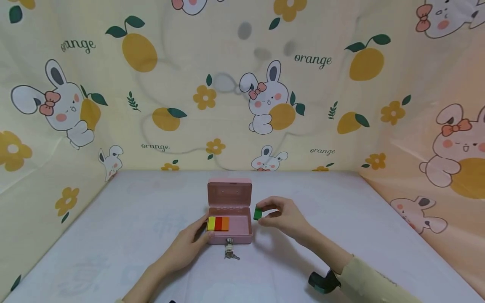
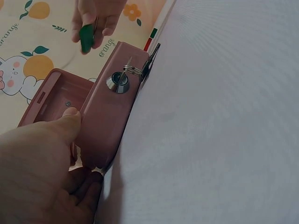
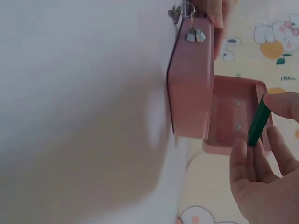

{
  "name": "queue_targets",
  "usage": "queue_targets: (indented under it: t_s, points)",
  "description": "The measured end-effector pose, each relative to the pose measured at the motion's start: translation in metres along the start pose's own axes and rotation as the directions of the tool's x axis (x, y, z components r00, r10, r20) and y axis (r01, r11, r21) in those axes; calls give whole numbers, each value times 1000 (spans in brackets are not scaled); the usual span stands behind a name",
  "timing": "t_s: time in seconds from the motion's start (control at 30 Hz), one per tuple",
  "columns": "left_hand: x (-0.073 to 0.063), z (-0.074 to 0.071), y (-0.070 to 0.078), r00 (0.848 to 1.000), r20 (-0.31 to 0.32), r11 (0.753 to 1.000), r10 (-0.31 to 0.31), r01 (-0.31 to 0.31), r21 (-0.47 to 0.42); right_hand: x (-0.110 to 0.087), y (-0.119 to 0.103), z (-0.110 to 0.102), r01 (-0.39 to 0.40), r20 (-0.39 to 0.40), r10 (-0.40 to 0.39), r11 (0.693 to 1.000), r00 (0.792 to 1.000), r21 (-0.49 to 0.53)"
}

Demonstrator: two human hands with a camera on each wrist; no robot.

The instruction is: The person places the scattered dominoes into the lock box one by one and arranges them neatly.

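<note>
A pink metal cash box [image 1: 249,240] stands with its lid [image 1: 229,194] raised at the back. My left hand [image 1: 186,245] grips its left side, the thumb over the rim in the left wrist view. Inside, at the left, a yellow block [image 1: 211,224], a red block [image 1: 218,224] and an orange block [image 1: 225,224] lie side by side. My right hand [image 1: 285,215] pinches a thin green block [image 3: 259,120] between thumb and fingertips, just right of the box and above the table. Keys [image 1: 230,253] on a ring hang from the lock [image 2: 117,82] at the front.
The box stands on a white-covered table [image 1: 132,219]. Behind and beside it hangs a cream curtain [image 1: 231,54] printed with rabbits and oranges. A dark strap-like piece [image 1: 324,282] sits by the right sleeve [image 1: 371,282].
</note>
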State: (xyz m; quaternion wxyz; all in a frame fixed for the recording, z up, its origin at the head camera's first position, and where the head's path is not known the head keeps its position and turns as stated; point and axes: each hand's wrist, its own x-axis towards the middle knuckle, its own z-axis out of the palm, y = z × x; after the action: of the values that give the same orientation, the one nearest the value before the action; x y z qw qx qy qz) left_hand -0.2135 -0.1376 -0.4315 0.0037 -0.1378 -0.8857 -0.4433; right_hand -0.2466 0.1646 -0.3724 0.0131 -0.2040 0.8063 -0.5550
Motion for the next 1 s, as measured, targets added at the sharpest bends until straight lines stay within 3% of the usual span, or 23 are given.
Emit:
queue_targets:
  t_s: [0.4,0.63,1.0]
  points:
    - [-1,0,-2,1000,-1,1000,25,-25,-11,22,11,32,12,52,-7,996,999,-94]
    - [0,0,-2,1000,4,1000,19,-19,-21,27,13,42,-15,32,20,986,999,-164]
    - [-1,0,1,1000,6,1000,6,-6,-17,31,16,45,-103,56,107,992,993,-79]
